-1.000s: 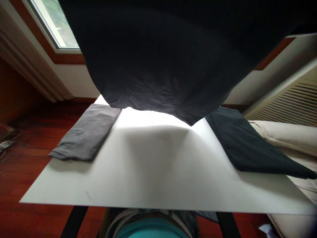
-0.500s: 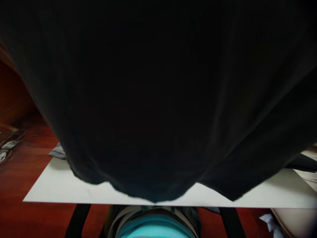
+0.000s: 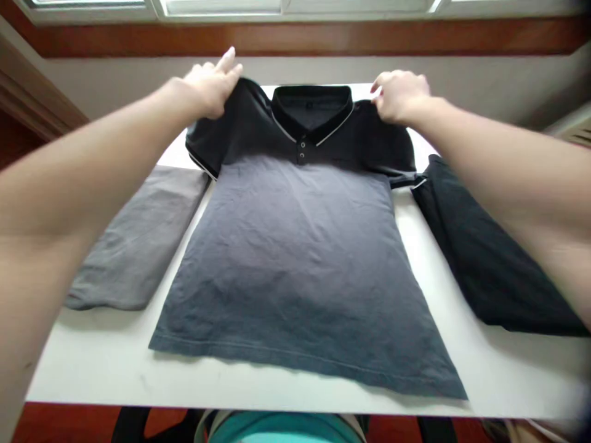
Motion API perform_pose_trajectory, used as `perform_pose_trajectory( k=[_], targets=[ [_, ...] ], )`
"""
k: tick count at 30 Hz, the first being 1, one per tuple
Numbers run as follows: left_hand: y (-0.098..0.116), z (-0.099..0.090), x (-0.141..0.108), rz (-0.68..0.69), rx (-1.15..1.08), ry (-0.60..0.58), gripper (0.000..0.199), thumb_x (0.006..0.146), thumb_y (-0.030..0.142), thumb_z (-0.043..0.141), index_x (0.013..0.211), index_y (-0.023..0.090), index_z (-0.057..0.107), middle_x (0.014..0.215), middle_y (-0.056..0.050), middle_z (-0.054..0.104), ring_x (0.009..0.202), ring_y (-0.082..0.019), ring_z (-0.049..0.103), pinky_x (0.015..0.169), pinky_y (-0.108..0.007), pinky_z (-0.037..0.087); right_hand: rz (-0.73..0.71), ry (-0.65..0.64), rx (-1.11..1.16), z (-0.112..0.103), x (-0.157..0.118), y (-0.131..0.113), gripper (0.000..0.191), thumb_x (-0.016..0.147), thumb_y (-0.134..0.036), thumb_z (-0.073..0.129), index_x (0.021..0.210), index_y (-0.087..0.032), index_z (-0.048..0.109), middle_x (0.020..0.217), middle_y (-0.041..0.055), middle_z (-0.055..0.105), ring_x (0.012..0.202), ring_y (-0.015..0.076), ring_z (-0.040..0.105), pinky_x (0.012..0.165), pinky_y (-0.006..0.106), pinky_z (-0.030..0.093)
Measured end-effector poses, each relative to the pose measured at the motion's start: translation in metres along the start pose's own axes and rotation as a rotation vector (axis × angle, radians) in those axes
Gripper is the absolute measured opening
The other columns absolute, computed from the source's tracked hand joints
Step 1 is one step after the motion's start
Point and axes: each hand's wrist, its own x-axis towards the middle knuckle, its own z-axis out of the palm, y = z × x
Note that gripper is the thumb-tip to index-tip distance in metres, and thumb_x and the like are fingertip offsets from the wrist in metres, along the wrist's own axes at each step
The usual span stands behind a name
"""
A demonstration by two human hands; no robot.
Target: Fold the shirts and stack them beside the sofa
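A short-sleeved polo shirt point(image 3: 300, 246) lies face up on the white table, its collar at the far side and its hem towards me. Its top is black, its body grey, with white piping on the collar and sleeves. My left hand point(image 3: 213, 85) is at the shirt's left shoulder, fingers stretched out and spread, touching the fabric. At the other shoulder, my right hand point(image 3: 401, 93) has its fingers bent and its thumb against the cloth in a pinch. The fingertips are partly blurred.
Folded grey cloth point(image 3: 138, 240) lies on the table point(image 3: 101, 363) to the left. Folded black cloth point(image 3: 498, 264) lies to the right, touching the shirt's sleeve. Behind the table are a wall and a brown window ledge point(image 3: 295, 40). A turquoise round object point(image 3: 286, 427) shows below the front edge.
Dark fabric that filled most of the view has come down. The polo shirt now lies spread on the table, and both hands and the folded cloths show.
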Motion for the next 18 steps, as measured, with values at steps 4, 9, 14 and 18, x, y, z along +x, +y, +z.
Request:
perform_pose_trajectory(
  k=[4, 9, 14, 18],
  targets=[
    [0.045, 0.059, -0.006, -0.074, -0.124, -0.159, 0.069, 0.097, 0.025, 0.052, 0.154, 0.012, 0.014, 0.163, -0.014, -0.001, 0.149, -0.028, 0.004, 0.119, -0.054, 0.008, -0.090, -0.042, -0.036, 0.071, -0.023, -0.018, 0.056, 0.093, -0.027, 0.056, 0.132, 0.010, 0.045, 0.137, 0.0302, 0.048, 0.130, 0.0360, 0.043, 0.107, 0.050, 0.033],
    [0.078, 0.120, -0.016, -0.100, -0.315, -0.158, 0.061, 0.101, 0.048, 0.029, 0.153, 0.017, 0.023, 0.162, -0.012, 0.013, 0.149, -0.029, 0.011, 0.118, -0.056, 0.008, -0.101, -0.180, -0.006, 0.122, -0.028, -0.017, 0.057, 0.094, -0.043, 0.049, 0.141, -0.009, 0.045, 0.147, 0.0200, 0.042, 0.136, 0.0339, 0.039, 0.112, 0.050, 0.032],
    [0.073, 0.150, -0.012, -0.171, -0.354, -0.063, 0.063, 0.099, 0.054, 0.023, 0.152, 0.020, 0.028, 0.161, -0.010, 0.020, 0.149, -0.027, 0.013, 0.118, -0.054, 0.008, -0.071, -0.084, 0.037, 0.156, -0.025, -0.002, 0.062, 0.097, -0.051, 0.028, 0.147, -0.014, 0.036, 0.156, 0.0145, 0.030, 0.144, 0.0311, 0.026, 0.115, 0.058, 0.020],
    [0.074, 0.153, -0.018, -0.193, -0.378, 0.002, 0.060, 0.100, 0.051, 0.026, 0.149, 0.017, 0.033, 0.159, -0.012, 0.024, 0.147, -0.025, 0.018, 0.119, -0.051, 0.009, -0.073, -0.053, 0.077, 0.161, -0.031, 0.003, 0.063, 0.096, -0.048, 0.027, 0.147, -0.013, 0.035, 0.156, 0.0153, 0.030, 0.144, 0.0293, 0.025, 0.116, 0.057, 0.017]
  ],
)
